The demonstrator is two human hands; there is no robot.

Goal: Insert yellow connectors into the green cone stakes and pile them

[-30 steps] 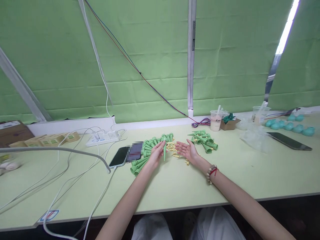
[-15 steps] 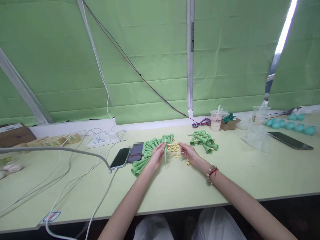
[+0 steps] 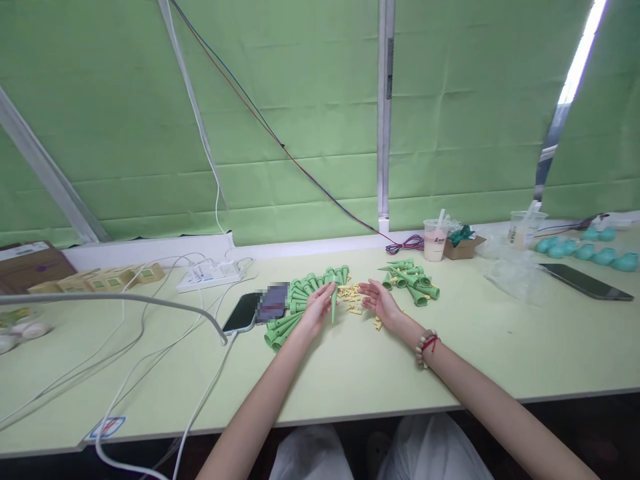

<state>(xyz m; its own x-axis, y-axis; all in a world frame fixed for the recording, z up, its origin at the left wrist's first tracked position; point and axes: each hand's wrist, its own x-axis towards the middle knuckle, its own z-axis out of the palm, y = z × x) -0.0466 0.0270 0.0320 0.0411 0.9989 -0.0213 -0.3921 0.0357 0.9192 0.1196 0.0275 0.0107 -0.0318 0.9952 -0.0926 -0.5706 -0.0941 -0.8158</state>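
The left hand (image 3: 316, 308) has its grip closed around a green cone (image 3: 334, 303), point down, above the bench (image 3: 350, 363); it looks light, stiff plastic, best pinched near the wide end; the right hand (image 3: 381, 301) hovers open over small yellow pieces (image 3: 353, 297), grasping nothing.

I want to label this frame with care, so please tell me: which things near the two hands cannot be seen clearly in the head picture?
- Phone screen: blurred out.
- Small yellow pieces: too small to tell their shape.
- Right hand: whether its fingertips pinch a piece is too small to tell.
- Left hand: covers part of the green cone it holds.
- Cardboard box: cut by the left edge.
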